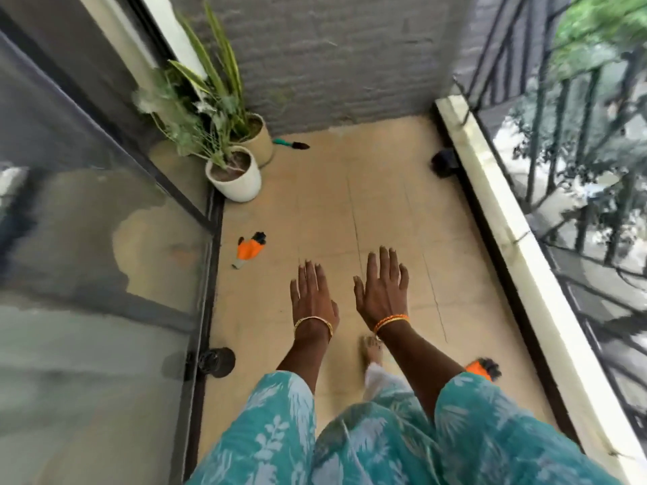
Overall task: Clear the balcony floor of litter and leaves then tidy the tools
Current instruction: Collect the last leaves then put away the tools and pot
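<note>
My left hand (312, 296) and my right hand (383, 286) are stretched out side by side over the tan balcony floor (385, 204), palms down, fingers straight, holding nothing. An orange and black garden glove (250, 249) lies on the floor to the left, near the sliding door track. A second orange and black glove (485, 368) lies by my right arm, partly hidden by my sleeve. A small trowel with a teal handle (291, 144) lies at the far wall beside the pots.
Two potted plants, a white pot (238, 180) and a beige pot (261, 140), stand in the far left corner. A glass sliding door (105, 239) runs along the left. A low white ledge (500, 218) with a dark railing bounds the right. A dark object (444, 163) sits against the ledge.
</note>
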The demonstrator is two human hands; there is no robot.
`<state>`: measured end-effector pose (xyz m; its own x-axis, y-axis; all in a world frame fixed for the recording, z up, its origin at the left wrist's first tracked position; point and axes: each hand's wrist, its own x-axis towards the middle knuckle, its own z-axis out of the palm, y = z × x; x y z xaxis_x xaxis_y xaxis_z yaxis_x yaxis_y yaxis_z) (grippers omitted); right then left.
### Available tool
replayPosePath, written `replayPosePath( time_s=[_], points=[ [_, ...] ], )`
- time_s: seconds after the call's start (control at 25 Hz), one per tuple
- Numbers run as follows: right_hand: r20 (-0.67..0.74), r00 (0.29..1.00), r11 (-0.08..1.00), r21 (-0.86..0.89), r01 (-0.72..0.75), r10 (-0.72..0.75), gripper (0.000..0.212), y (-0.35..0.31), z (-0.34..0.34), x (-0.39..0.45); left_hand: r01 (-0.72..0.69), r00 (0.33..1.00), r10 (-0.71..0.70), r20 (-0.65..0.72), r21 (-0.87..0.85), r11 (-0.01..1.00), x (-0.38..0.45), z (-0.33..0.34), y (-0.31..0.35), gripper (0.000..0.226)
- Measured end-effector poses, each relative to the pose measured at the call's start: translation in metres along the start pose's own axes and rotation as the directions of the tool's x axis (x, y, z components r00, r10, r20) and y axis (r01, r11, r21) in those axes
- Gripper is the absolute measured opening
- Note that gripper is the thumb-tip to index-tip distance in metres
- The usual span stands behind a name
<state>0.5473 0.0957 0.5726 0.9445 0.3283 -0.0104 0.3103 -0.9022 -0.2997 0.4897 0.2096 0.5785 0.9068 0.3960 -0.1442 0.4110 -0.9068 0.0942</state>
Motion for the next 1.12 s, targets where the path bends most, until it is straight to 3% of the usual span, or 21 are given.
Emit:
replayPosePath(
  time_s=[0.48, 0.76, 1.12],
  points=[
    [-0.036, 0.983, 0.983, -0.062, 0.175, -0.178, 0.06, -0.043, -0.014, 0.335, 0.168, 0.985, -0.166, 0.04, -0.051, 0.985, 0.305, -0.062, -0.013, 0.076],
    [-0.014, 0.996, 0.996, -0.04, 0.085, -0.085, 0.048, -0.091, 0.013, 0.505, 0.129, 0.99, -0.126, 0.06, -0.042, 0.991, 0.505, -0.094, -0.065, 0.075],
    [0.033, 0.998, 0.989, 0.137, -0.049, 0.045, 0.043, -0.148, 0.057, 0.695, 0.061, 0.991, -0.052, 0.126, -0.072, 0.996, 0.72, -0.108, -0.109, 0.068]
  ],
)
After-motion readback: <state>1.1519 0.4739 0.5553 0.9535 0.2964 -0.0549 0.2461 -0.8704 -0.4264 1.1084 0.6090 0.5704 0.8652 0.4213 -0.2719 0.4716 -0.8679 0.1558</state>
